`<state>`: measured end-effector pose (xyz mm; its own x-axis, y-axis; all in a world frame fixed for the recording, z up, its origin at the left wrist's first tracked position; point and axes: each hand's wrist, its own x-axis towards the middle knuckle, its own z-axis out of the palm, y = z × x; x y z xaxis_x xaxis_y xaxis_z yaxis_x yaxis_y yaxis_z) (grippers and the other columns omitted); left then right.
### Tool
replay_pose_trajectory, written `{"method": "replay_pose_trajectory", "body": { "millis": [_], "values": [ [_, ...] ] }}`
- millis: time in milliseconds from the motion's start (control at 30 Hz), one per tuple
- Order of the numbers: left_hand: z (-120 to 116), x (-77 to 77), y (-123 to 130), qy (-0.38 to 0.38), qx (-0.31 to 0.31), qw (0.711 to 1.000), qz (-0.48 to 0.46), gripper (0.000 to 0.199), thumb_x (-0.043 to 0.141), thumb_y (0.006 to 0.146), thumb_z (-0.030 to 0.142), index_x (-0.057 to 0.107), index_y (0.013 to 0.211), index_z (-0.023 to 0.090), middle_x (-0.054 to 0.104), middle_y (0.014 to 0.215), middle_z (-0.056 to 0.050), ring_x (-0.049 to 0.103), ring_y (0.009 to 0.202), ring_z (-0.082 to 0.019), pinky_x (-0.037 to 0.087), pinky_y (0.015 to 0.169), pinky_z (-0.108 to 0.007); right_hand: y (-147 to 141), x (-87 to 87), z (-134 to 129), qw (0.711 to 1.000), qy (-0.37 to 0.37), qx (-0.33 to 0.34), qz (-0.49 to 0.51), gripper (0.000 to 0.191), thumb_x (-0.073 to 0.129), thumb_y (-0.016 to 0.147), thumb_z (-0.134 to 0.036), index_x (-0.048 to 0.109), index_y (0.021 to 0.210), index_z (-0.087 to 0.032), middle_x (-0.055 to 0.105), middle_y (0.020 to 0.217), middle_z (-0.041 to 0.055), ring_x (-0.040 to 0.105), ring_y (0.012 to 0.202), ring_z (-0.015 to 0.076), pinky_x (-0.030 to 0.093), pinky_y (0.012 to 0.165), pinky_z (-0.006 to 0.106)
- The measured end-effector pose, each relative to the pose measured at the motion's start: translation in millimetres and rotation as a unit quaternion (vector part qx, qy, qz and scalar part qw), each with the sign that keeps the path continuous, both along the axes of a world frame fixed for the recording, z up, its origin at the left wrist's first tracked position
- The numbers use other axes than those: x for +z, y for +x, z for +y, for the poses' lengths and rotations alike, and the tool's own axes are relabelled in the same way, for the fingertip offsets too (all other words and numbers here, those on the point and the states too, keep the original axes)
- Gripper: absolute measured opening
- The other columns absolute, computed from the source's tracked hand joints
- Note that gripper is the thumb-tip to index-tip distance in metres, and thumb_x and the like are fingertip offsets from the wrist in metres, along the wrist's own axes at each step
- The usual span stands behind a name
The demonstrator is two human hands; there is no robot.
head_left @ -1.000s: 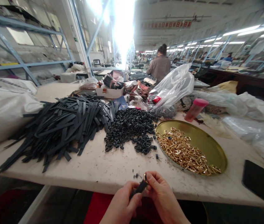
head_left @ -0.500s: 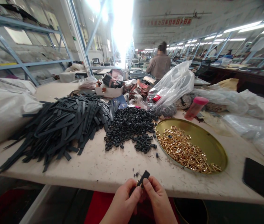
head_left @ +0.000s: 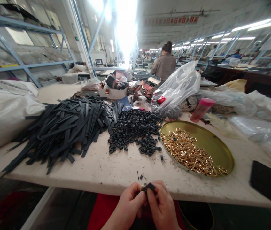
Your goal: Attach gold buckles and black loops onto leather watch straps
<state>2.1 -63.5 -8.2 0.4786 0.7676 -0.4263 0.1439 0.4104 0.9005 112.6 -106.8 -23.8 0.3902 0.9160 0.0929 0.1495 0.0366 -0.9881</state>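
Note:
My left hand and my right hand meet at the table's front edge, both pinching one black strip. A bit of gold metal shows at the strip's left end, by my left fingertips. Beyond them lie a heap of black rings and, to its left, a big pile of black strips. Gold buckles cover part of a round gold tray at the right.
A black phone-like slab lies at the right edge. Behind the tray stand a pink-lidded jar and a clear plastic bag. A white sack fills the left. A person is farther back.
The black strip has turned between my hands and now shows less of its length, with its gold piece farther up and left. My right fingers have shifted around it.

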Motion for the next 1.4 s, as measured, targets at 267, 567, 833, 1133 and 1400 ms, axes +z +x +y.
{"method": "replay_pose_trajectory", "body": {
  "millis": [267, 567, 833, 1133, 1400],
  "values": [
    [1, 22.5, -10, 0.161, -0.067, 0.975, 0.139, 0.027, 0.051, 0.074, 0.039, 0.042, 0.059, 0.018, 0.041, 0.055, 0.005, 0.037, 0.055, -0.01, 0.03, 0.051, -0.02, 14, 5.8, 11, 0.973, -0.129, 0.102, 0.16, 0.023, 0.064, 0.066, -0.035, 0.048, 0.06, -0.02, 0.046, 0.053, -0.0052, 0.041, 0.052, 0.0112, 0.033, 0.049, 0.022],
    [33, -4.5, 5, 0.045, -0.083, 0.994, 0.059, 0.036, 0.051, 0.071, 0.044, 0.044, 0.095, 0.018, 0.05, 0.055, 0.007, 0.041, 0.035, -0.007, 0.027, 0.035, -0.017, 47, 4.2, 39, 0.971, -0.132, 0.19, 0.058, 0.032, 0.047, 0.079, -0.048, 0.052, 0.066, -0.019, 0.049, 0.058, -0.002, 0.045, 0.056, 0.0134, 0.034, 0.054, 0.024],
    [41, -6.6, 18, 0.044, -0.071, 0.99, 0.115, 0.022, 0.043, 0.077, 0.04, 0.046, 0.075, 0.018, 0.044, 0.047, 0.009, 0.034, 0.033, -0.006, 0.022, 0.033, -0.016, 108, -4.5, 99, 0.958, -0.1, 0.004, -0.267, 0.01, 0.054, 0.074, -0.022, 0.061, 0.068, -0.019, 0.057, 0.073, 0.0074, 0.05, 0.073, 0.0221, 0.035, 0.072, 0.036],
    [44, -8.6, 22, 0.057, 0.031, 0.996, 0.06, 0.034, 0.046, 0.071, 0.052, 0.044, 0.071, 0.019, 0.041, 0.041, 0.009, 0.03, 0.032, -0.006, 0.024, 0.033, -0.017, 54, 10.1, 62, 0.956, -0.135, 0.094, 0.242, 0.035, 0.06, 0.069, -0.049, 0.061, 0.081, -0.016, 0.057, 0.055, -0.0016, 0.048, 0.046, 0.01, 0.04, 0.046, 0.023],
    [22, -9.0, 16, 0.138, 0.01, 0.983, 0.12, 0.021, 0.044, 0.079, 0.038, 0.047, 0.069, 0.019, 0.042, 0.043, 0.009, 0.035, 0.034, -0.007, 0.026, 0.038, -0.018, 35, 14.0, 43, 0.927, -0.165, 0.092, 0.324, 0.042, 0.064, 0.066, -0.05, 0.063, 0.089, -0.015, 0.067, 0.077, 0.0058, 0.052, 0.053, 0.009, 0.041, 0.046, 0.02]
  ]
}}
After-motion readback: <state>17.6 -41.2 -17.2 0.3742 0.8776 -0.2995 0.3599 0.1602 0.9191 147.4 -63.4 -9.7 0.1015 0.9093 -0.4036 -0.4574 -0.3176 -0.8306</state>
